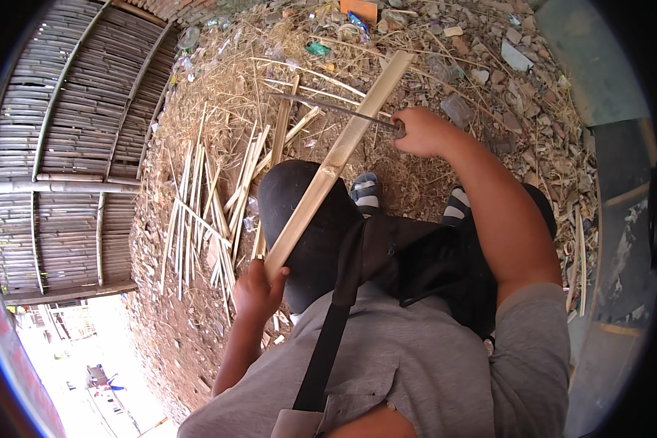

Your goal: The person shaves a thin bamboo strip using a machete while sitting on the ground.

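Observation:
A long split bamboo strip [310, 201] slants from beside my left thigh up to the far ground, passing over my knee. Its near end is gripped in my left hand [258, 289], thumb along the edge. My right hand [421, 132] is closed round the handle of a long, thin-bladed knife [315, 107]. The dark blade points left and crosses the strip toward its far end; whether it cuts into the bamboo I cannot tell. Another bamboo piece [283, 120] lies on the ground just beyond my left knee.
Thin bamboo slivers [190, 212] lie in a loose pile on the ground to my left. A bamboo slat wall [66, 146] stands at far left. Stones and litter [504, 95] cover the ground ahead, and a grey panel [620, 219] borders the right. My sandalled feet [366, 193] are close by.

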`<state>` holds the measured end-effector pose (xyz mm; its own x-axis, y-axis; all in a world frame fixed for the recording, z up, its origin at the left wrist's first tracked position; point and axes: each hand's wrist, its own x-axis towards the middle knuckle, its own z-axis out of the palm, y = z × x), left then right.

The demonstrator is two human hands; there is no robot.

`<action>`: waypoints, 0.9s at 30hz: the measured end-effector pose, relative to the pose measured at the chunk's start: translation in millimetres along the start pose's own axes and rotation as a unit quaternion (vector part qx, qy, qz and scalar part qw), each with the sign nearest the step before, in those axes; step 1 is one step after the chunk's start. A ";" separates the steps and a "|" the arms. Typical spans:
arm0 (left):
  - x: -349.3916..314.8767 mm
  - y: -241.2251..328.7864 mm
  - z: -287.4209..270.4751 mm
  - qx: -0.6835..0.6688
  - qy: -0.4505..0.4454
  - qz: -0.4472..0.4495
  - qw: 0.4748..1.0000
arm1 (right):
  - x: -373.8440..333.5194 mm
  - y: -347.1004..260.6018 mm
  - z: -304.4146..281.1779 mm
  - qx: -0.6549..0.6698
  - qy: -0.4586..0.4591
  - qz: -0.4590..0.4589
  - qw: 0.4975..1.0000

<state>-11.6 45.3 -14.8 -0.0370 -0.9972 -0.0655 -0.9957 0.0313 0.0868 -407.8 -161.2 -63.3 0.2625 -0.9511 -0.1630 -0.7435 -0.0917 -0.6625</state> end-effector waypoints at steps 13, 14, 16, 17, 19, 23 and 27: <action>-1.5 -7.0 9.6 -0.012 0.014 0.033 0.999 | -9.3 -9.6 -14.1 -0.018 0.013 -0.003 1.000; -0.4 -8.0 9.3 -0.026 0.021 0.038 0.999 | -12.9 -18.9 -13.1 -0.032 0.017 -0.023 0.999; -2.0 -11.6 10.1 -0.053 0.020 0.046 0.997 | -23.2 -39.6 -2.2 -0.080 0.002 -0.078 0.994; -2.5 -12.8 9.9 -0.052 0.014 0.044 0.998 | -25.0 -44.9 3.1 -0.103 -0.007 -0.107 0.989; -0.4 -11.8 8.4 -0.058 0.008 0.041 0.997 | -24.8 -37.5 -0.4 -0.098 -0.017 -0.104 0.990; 5.5 -6.7 7.7 -0.030 0.003 0.035 0.999 | -10.8 13.5 -10.1 -0.029 0.049 -0.019 0.998; 2.2 -4.7 0.3 -0.060 -0.011 0.016 0.998 | -17.3 -19.9 -18.0 -0.039 0.014 -0.027 0.999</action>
<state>-7.0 43.0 -15.7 -0.0711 -0.9941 -0.0823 -0.9768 0.0527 0.2074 -408.6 -148.2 -34.1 0.2869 -0.9519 -0.1077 -0.7748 -0.1644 -0.6104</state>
